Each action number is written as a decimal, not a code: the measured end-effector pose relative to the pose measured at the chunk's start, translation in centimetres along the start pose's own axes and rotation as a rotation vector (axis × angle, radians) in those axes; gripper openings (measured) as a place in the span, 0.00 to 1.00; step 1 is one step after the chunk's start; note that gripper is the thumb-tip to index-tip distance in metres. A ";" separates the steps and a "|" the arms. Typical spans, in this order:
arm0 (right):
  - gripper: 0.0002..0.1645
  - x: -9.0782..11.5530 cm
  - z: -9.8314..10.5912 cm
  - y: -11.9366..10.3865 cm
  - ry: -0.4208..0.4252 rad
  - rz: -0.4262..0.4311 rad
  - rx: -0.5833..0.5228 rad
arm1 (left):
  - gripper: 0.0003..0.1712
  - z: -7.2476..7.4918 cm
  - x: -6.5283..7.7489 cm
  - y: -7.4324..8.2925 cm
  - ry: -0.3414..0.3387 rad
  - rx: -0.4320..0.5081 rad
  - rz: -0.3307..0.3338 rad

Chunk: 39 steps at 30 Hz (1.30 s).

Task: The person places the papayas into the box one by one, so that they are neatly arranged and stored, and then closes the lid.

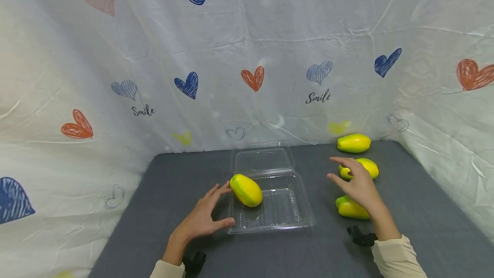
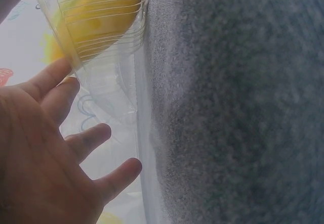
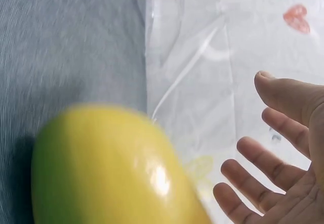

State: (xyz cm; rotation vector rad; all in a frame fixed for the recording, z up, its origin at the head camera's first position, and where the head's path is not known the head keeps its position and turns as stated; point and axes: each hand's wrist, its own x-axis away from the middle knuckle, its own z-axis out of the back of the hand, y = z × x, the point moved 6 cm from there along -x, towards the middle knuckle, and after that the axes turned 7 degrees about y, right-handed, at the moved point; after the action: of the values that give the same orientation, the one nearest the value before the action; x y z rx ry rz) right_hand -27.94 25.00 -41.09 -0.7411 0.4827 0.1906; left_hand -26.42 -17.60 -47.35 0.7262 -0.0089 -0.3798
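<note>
A clear plastic clamshell box [image 1: 275,222] sits on the table with its lid [image 1: 263,160] laid back behind it. In its left part lies a yellow papaya [image 1: 247,191] with a green streak. My left hand [image 1: 202,216] is at the box's left side, fingers spread, fingertips close to the papaya and the box wall; whether they touch is unclear. Over on the right, my right hand [image 1: 359,183] hovers with relaxed fingers, holding nothing. It partly covers a middle papaya [image 1: 369,167] and is above a near papaya [image 1: 350,208]; the near one looms large in the right wrist view [image 3: 111,168].
A third papaya [image 1: 353,143] on the right lies at the table's back edge. The dark grey table [image 1: 154,222] meets a white curtain [image 1: 216,119] printed with hearts behind and at the sides. Black straps [image 1: 360,236] sit at both wrists.
</note>
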 end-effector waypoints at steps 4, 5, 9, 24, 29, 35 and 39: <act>0.31 0.0 0.9 1.2 0.022 -0.025 0.005 | 0.46 0.0 0.1 -0.1 -0.003 -0.004 -0.002; 0.31 0.1 1.2 1.5 0.034 -0.026 0.004 | 0.46 0.0 0.1 0.0 -0.005 -0.002 -0.002; 0.29 0.1 2.4 2.4 0.068 -0.034 0.030 | 0.46 0.1 0.0 0.0 -0.007 0.003 -0.005; 0.26 1.7 5.0 5.5 -0.309 -0.130 0.036 | 0.48 0.1 -0.1 -0.1 0.004 -0.013 0.003; 0.30 2.6 4.6 6.2 -0.475 -0.162 -0.034 | 0.48 0.1 -0.1 -0.2 0.006 -0.015 0.003; 0.32 3.2 3.8 6.8 -0.601 -0.179 -0.110 | 0.48 0.0 -0.1 -0.1 -0.002 -0.012 0.008; 0.33 3.5 3.5 7.2 -0.656 -0.198 -0.143 | 0.48 0.0 -0.1 -0.2 0.000 -0.018 0.008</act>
State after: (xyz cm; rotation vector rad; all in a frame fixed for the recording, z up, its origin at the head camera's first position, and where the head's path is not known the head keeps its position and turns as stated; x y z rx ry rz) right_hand -26.03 32.60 -44.93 -0.8115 -0.2296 0.2696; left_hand -26.60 -17.66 -47.48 0.7086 -0.0086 -0.3714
